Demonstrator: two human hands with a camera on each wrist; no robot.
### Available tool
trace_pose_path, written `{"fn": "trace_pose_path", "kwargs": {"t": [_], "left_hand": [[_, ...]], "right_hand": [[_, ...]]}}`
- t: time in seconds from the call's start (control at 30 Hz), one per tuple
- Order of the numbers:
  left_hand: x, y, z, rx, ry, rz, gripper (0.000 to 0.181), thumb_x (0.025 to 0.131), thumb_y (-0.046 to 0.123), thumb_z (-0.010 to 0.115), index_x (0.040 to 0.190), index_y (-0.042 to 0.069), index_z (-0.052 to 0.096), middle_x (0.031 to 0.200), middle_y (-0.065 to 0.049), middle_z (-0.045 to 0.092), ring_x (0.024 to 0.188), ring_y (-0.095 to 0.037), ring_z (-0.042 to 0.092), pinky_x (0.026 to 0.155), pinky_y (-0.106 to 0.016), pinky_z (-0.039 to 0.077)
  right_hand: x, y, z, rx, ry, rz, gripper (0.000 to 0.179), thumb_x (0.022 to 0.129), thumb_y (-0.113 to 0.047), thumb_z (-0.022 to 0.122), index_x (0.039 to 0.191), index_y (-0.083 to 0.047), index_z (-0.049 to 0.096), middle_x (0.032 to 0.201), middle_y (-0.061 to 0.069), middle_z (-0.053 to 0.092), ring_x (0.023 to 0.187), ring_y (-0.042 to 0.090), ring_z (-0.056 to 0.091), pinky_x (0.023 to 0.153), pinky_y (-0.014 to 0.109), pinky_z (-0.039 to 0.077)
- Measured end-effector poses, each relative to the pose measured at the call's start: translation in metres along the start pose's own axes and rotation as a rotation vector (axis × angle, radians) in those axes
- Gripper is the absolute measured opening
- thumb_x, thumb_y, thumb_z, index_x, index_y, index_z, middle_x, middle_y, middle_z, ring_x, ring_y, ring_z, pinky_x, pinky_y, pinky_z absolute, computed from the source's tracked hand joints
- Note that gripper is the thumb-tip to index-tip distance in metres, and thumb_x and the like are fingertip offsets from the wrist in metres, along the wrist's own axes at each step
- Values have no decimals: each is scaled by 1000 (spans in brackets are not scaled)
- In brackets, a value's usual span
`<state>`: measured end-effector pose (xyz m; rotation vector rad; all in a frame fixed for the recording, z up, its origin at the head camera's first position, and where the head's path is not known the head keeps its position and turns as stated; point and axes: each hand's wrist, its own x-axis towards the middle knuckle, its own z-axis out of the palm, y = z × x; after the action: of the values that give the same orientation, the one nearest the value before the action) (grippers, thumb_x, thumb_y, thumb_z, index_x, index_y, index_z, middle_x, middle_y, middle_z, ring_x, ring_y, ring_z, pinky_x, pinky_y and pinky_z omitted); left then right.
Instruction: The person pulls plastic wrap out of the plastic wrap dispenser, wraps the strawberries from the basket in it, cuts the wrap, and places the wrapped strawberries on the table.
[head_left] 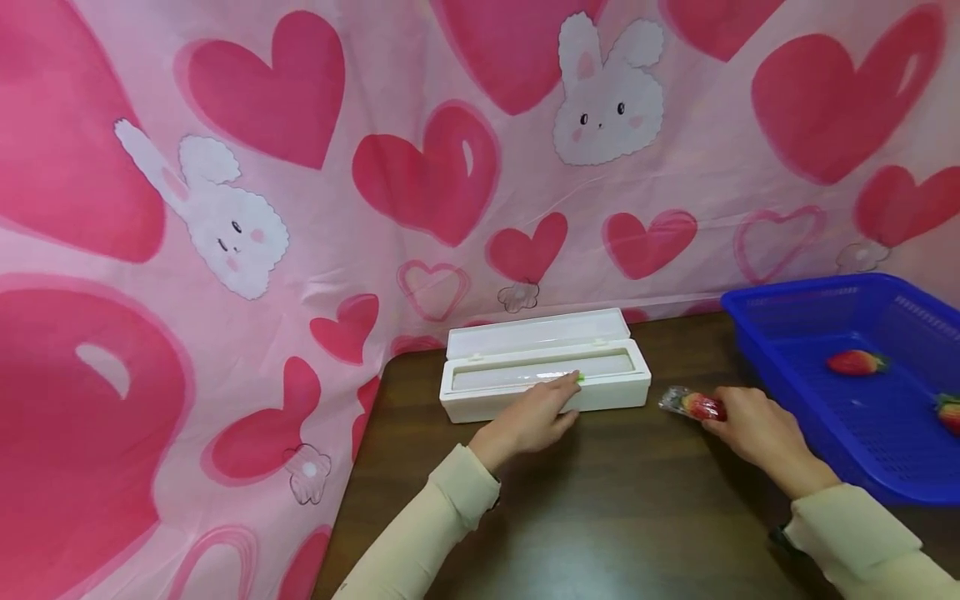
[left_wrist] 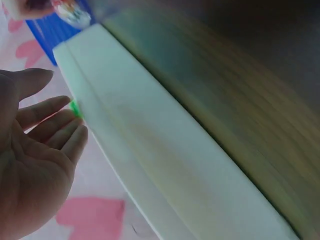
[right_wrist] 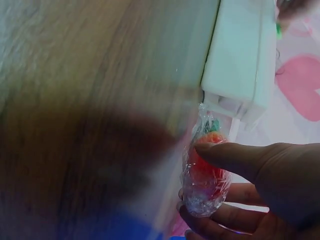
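Observation:
A long white box with its lid raised stands at the back of the table, a clear film roll lying inside. At its front rim my left hand reaches over, fingers relaxed, fingertips right at a small green tab. To the right of the box, my right hand holds a red strawberry wrapped in clear plastic film, thumb on one side and fingers on the other. The strawberry's green leaves and the twisted film end point toward the box.
A blue plastic basket stands on the right, close beside my right hand. In it lie a strawberry and part of another at the frame's edge. Behind the brown table hangs a pink cloth with hearts and rabbits.

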<state>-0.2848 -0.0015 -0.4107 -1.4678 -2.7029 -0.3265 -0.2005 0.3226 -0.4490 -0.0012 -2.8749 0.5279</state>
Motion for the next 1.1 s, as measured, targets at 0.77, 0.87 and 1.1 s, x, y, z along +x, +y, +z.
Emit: {"fn": "trace_pose_path", "kwargs": {"t": [0.77,0.87,1.1], "left_hand": [[59,37,17,-71,-56,83,41,105,16,55,144,4,54,162,-13,37,148,-16,38,118,-19,22],[43,26,13,-114,-41,73,43,105,16,56,146,5,52,163,-11,37,149,-16,36,119,-22,22],[-15,-14,-5,-168,37,-44,50,103,16,60,149,2,48,157,-12,44,146,-23,41,119,-34,30]], "right_hand": [[9,3,-1,1,-142,117,29,85,-19,79,90,2,61,90,26,62,84,46,62,65,61,48],[9,3,-1,-13,-155,101,35,84,-23,80,91,4,60,89,26,60,81,44,60,64,60,48],[9,-18,-9,-99,-39,-15,47,83,-28,81,100,10,58,98,31,56,85,51,56,69,64,47]]}}
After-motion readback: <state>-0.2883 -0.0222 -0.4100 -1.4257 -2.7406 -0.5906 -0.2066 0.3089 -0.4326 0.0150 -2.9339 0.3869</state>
